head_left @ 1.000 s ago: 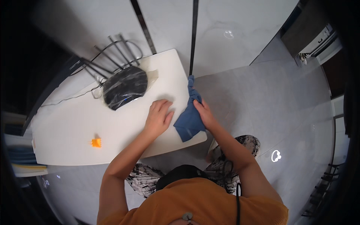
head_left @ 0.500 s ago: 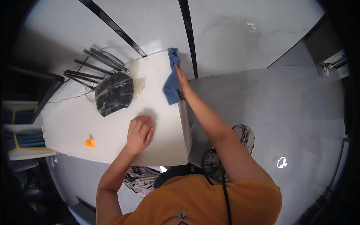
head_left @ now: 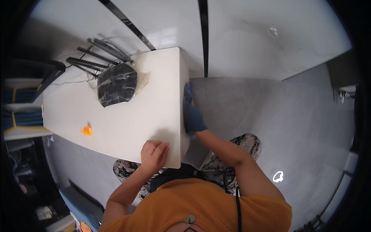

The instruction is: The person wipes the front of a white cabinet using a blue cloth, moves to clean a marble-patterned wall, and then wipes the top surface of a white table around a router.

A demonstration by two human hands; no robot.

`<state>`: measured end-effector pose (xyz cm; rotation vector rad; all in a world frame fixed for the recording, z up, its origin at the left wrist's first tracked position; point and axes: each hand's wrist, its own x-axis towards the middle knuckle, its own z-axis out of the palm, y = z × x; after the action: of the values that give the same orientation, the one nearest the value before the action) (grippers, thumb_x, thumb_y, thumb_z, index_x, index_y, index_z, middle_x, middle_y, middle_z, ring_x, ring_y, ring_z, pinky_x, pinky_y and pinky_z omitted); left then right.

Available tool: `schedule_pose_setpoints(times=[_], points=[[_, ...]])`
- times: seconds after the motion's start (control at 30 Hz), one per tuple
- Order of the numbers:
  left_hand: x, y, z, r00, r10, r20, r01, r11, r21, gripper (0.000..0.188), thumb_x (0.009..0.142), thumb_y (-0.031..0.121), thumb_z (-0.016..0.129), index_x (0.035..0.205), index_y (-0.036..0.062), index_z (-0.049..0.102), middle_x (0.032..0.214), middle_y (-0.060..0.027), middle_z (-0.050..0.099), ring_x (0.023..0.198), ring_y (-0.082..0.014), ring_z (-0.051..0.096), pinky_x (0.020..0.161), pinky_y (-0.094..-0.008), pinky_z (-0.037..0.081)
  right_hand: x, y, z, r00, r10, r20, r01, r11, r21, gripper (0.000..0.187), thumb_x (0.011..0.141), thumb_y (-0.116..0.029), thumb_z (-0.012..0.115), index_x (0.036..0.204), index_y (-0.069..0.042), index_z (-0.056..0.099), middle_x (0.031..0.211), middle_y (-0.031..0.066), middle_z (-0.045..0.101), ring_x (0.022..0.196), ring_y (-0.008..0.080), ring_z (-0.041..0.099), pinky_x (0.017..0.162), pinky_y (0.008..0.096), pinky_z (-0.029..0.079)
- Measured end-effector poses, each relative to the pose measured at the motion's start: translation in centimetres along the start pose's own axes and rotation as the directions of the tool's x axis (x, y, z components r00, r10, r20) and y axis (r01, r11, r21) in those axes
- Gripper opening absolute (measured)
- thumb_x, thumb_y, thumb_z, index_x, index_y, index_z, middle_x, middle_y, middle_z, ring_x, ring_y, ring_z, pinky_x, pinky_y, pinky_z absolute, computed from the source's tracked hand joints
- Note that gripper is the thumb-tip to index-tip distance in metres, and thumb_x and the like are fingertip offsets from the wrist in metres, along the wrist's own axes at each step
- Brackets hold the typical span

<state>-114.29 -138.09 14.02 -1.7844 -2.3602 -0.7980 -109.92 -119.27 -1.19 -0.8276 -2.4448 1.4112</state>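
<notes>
My right hand (head_left: 198,127) presses a blue cloth (head_left: 192,110) against the right side edge of a white table (head_left: 154,96); the cloth covers most of the hand. My left hand (head_left: 154,154) lies palm down on the near right corner of the tabletop, fingers loosely spread, holding nothing. On the table's far side sits a black router (head_left: 116,84) wrapped in clear plastic, with several black antennas (head_left: 98,50) sticking out behind it. A small orange object (head_left: 86,130) lies near the table's left front edge.
A glossy white wall with black vertical strips (head_left: 203,34) stands behind the table. Grey floor (head_left: 270,116) spreads to the right. Patterned slippers (head_left: 249,141) show under my arms. Blue and yellow items (head_left: 21,112) sit at the far left.
My right hand slid the blue cloth from the table's far right corner down along the side edge. My left hand moved toward the near corner. The view shifted.
</notes>
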Motion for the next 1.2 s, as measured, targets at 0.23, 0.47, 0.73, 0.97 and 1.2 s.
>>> schedule_pose_setpoints(times=[0.23,0.47,0.73,0.97,1.2], points=[[-3.8,1.0,-0.2,0.995,-0.096,-0.041,0.1,0.988,0.121,0.029,0.066,0.005,0.07,0.092,0.012,0.06,0.086,-0.0041,0.054,0.074,-0.0237,0.053,0.064,-0.0338,0.043,10.8,-4.4,-6.3,0.988,0.154,0.025,-0.156,0.973,0.173,0.043,0.098,-0.032,0.036,0.13,-0.005,0.044,0.126,0.0196,0.052,0.098,0.0327,0.059,0.084,0.0359,0.045],[-3.5,1.0,-0.8,0.996,-0.069,-0.064,0.076,0.991,0.11,0.025,0.065,0.002,0.066,0.089,0.0086,0.059,0.082,-0.0066,0.053,0.07,-0.0253,0.052,0.062,-0.0345,0.043,12.1,3.8,1.8,0.944,0.329,0.029,-0.23,0.591,0.773,0.048,0.097,-0.04,0.035,0.124,-0.003,0.052,0.114,0.0124,0.06,0.101,0.0197,0.057,0.088,0.0294,0.043],[-3.0,0.7,-0.8,0.996,-0.018,-0.088,0.019,1.0,0.018,0.023,0.068,0.006,0.07,0.089,0.0097,0.061,0.084,-0.0037,0.055,0.07,-0.0225,0.053,0.06,-0.0336,0.041,5.2,-5.6,-2.6,0.857,0.49,0.158,-0.312,0.25,0.917,0.034,0.096,-0.033,0.042,0.102,-0.005,0.059,0.089,0.0047,0.064,0.075,0.0171,0.059,0.068,0.0303,0.048],[-3.2,-0.3,-1.5,0.995,0.081,-0.064,-0.098,0.936,-0.339,0.012,0.074,0.004,0.066,0.085,0.0061,0.061,0.08,-0.0072,0.056,0.071,-0.0248,0.053,0.062,-0.0342,0.043,-7.9,-9.0,-3.0,0.99,0.041,-0.132,-0.08,0.95,-0.301,0.034,0.095,-0.03,0.045,0.105,0.0,0.057,0.092,0.0126,0.064,0.08,0.0201,0.061,0.07,0.0312,0.048],[-7.6,-4.2,-3.7,0.975,0.19,-0.118,-0.203,0.972,-0.117,0.013,0.072,0.006,0.068,0.082,0.0062,0.06,0.083,-0.0086,0.056,0.074,-0.027,0.054,0.065,-0.037,0.043,-13.3,-7.3,-2.3,0.893,-0.423,-0.154,0.389,0.898,-0.205,0.038,0.085,-0.026,0.057,0.114,-0.002,0.055,0.106,0.0193,0.061,0.097,0.0352,0.058,0.08,0.0385,0.046]])
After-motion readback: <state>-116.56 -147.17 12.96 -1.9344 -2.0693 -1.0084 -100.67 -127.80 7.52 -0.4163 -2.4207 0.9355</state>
